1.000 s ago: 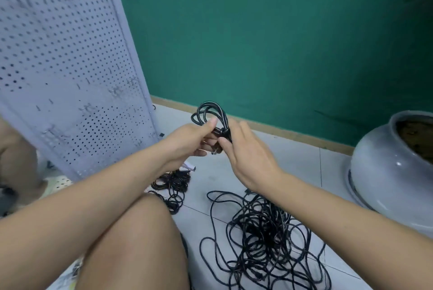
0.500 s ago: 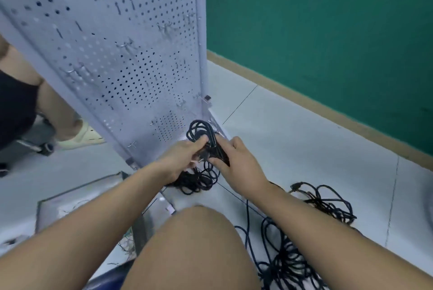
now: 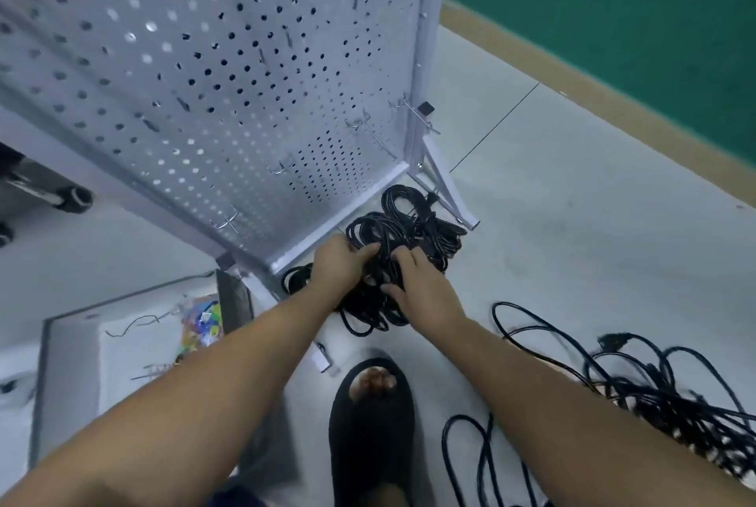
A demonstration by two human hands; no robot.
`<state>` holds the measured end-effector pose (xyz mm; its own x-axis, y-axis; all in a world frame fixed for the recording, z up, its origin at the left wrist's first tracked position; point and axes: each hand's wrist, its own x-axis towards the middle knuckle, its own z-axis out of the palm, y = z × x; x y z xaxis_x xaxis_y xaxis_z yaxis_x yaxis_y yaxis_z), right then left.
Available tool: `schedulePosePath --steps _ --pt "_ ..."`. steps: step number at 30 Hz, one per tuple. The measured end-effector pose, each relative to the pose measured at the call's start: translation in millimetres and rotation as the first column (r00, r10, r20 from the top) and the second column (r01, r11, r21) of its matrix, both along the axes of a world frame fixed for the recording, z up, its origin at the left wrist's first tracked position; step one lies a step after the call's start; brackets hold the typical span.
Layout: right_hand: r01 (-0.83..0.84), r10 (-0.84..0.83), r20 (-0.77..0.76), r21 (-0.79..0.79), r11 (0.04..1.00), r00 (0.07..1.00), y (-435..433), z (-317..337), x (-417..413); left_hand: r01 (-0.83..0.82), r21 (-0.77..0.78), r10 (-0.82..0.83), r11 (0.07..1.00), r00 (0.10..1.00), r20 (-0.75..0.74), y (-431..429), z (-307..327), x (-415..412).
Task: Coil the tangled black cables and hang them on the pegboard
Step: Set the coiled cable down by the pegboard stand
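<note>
At the foot of the pegboard [image 3: 245, 56], on the floor, lies a heap of coiled black cables [image 3: 392, 228]. The left grip [image 3: 337, 261] and the right grip [image 3: 423, 287] are both down in it, fingers curled round strands of the coils, so each is clamped on cable rather than apart. Loose tangled cables [image 3: 654, 388] sprawl on the floor to the right of a black slipper [image 3: 370, 424]. The step looks like picking out one coil for a hook [image 3: 282, 167]. To do it well, I judge: single out one coil, pinch all its loops together at one point, lift it free of its neighbours so nothing drags, then slip the whole loop over the hook.
</note>
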<state>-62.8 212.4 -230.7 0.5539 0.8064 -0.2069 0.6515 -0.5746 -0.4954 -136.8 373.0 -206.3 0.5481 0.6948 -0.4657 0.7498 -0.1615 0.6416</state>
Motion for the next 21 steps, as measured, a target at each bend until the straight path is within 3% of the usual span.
schedulePosePath --steps 7,10,13,17,21 --pt "-0.037 0.047 0.162 -0.066 0.997 0.986 -3.3 -40.5 3.4 0.104 0.076 -0.079 0.992 0.957 -0.279 12.5 -29.9 7.4" --pt "-0.035 0.047 0.171 -0.072 0.997 0.984 -1.2 -41.1 4.0 0.173 0.188 -0.101 0.967 0.935 -0.339 12.7 -28.8 7.7" --pt "-0.051 0.055 0.112 -0.043 0.998 0.992 -6.6 -35.2 4.3 0.24 0.309 -0.144 0.92 0.943 -0.301 9.9 -21.6 6.5" --pt "-0.01 -0.009 0.108 0.168 0.986 0.994 -42.6 -17.2 13.9 0.262 0.402 -0.228 0.877 0.965 -0.132 -11.6 -5.8 19.6" --pt "0.077 -0.103 0.142 0.179 0.981 0.984 -110.7 5.2 48.7 0.447 0.371 -0.465 0.814 0.884 -0.044 -67.0 11.2 54.0"
